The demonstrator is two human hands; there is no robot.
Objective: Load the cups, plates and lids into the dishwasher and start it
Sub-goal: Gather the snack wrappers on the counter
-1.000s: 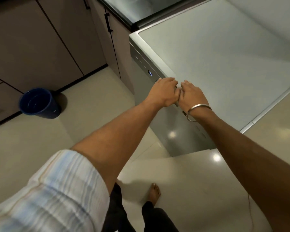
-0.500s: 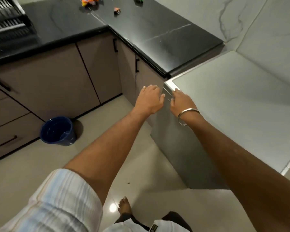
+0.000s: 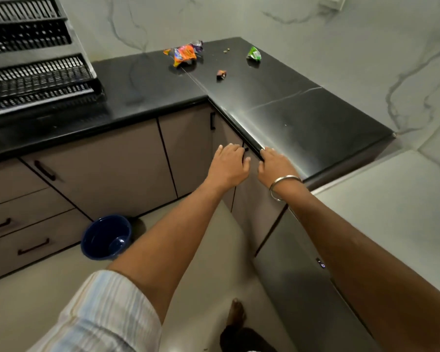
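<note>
The grey dishwasher stands at the lower right with its door closed and a small lit display near the top edge. Its pale top runs to the right. My left hand and my right hand are stretched out side by side in front of me, fingers relaxed and holding nothing. Both hover beyond the dishwasher, over the edge of the black counter. A metal bangle circles my right wrist. No cups, plates or lids are in view.
A black dish rack stands on the counter at the left. Crumpled snack wrappers lie at the counter's back corner. A blue bucket sits on the floor by the brown cabinets. My bare foot is below.
My hands came off the dishwasher's top front edge and lifted away. My view tilted up and left, so the counter, rack and wrappers came into view.
</note>
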